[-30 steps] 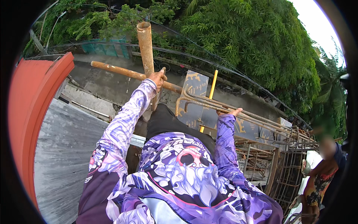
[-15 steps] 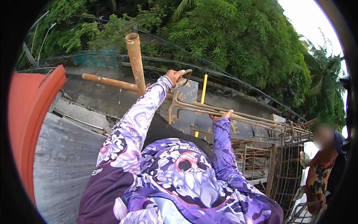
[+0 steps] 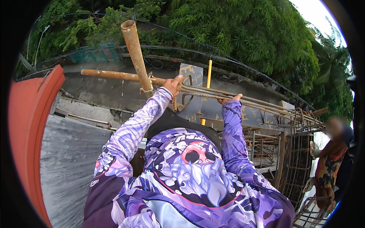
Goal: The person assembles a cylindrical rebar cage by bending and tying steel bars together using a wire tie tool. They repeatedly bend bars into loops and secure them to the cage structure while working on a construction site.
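Long rusty steel rebars point(image 3: 262, 107) run in a bundle from the middle of the view to the right, their near-left ends bent into hooks. My left hand point(image 3: 173, 85) is closed around the bars by those bent ends, beside the rusty pipes. Farther right along the same bundle, my right hand point(image 3: 230, 99) grips the bars, its thumb on top and most of its fingers hidden underneath. One bent steel piece point(image 3: 187, 99) hangs just below the bars, between my two hands.
An upright rusty pipe point(image 3: 137, 57) is joined to a level rusty pipe point(image 3: 110, 75) on the left. Behind the bars stand a yellow pole point(image 3: 209, 74) and grey panels point(image 3: 218, 110). A tied rebar cage point(image 3: 298, 159) and another person point(image 3: 329, 167) are at right; a red wall point(image 3: 32, 125) is at left.
My left hand has come down and slightly left, from the raised bent end onto the bundle. That hooked end has dropped level with the bars. My right hand still grips the bundle.
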Demonstrator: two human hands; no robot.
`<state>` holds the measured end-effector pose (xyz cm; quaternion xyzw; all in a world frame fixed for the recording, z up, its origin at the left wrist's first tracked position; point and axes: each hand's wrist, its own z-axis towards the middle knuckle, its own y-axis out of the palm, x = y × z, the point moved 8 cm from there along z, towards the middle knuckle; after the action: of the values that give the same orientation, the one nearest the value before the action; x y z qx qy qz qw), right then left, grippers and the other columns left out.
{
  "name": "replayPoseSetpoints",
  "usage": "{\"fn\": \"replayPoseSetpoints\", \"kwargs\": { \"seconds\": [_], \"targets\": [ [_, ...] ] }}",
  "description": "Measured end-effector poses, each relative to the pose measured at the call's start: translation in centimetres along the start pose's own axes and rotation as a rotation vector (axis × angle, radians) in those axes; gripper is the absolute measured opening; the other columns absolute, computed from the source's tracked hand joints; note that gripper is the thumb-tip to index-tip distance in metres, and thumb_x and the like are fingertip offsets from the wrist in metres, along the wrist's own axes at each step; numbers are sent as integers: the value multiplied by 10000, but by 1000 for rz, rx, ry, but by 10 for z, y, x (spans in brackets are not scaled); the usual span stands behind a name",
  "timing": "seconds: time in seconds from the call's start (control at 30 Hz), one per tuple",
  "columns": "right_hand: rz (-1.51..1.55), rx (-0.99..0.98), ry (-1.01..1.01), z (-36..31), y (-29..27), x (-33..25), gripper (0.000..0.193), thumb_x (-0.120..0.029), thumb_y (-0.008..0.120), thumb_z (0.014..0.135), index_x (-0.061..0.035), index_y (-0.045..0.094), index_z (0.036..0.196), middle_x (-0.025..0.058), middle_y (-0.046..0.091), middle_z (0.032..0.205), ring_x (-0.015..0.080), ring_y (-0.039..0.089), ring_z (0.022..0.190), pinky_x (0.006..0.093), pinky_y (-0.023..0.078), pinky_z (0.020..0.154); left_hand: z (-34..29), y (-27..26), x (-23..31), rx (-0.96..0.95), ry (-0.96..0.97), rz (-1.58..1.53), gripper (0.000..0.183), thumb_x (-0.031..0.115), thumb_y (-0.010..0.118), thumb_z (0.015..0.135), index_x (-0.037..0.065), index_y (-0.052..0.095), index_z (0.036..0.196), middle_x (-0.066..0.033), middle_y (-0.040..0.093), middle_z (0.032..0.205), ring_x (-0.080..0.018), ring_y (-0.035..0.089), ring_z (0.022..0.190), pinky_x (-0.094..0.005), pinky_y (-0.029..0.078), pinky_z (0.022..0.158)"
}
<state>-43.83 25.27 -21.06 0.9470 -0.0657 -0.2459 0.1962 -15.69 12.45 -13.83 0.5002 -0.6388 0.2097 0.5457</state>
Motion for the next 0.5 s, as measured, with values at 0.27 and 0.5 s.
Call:
{"fn": "replayPoseSetpoints", "kwargs": {
  "seconds": [0.27, 0.5],
  "targets": [
    [49, -97, 75, 9, 9, 5, 868, -779, 344, 762, -169, 291, 1377, 135, 343, 1391, 373, 387, 1218, 635, 279, 969, -65, -11, 1, -46, 483, 233, 289, 294, 553, 911, 22, 621, 981, 12, 536, 684, -52, 437, 576, -200, 352, 534],
    [78, -193, 75, 29, 8, -2, 995, -821, 395, 698, -167, 187, 1419, 138, 215, 1464, 358, 287, 1293, 621, 227, 1000, -81, -33, -2, 216, 746, 384, 285, 252, 580, 897, -5, 630, 1011, -32, 554, 857, -127, 510, 748, -263, 420, 656]
  ]
}}
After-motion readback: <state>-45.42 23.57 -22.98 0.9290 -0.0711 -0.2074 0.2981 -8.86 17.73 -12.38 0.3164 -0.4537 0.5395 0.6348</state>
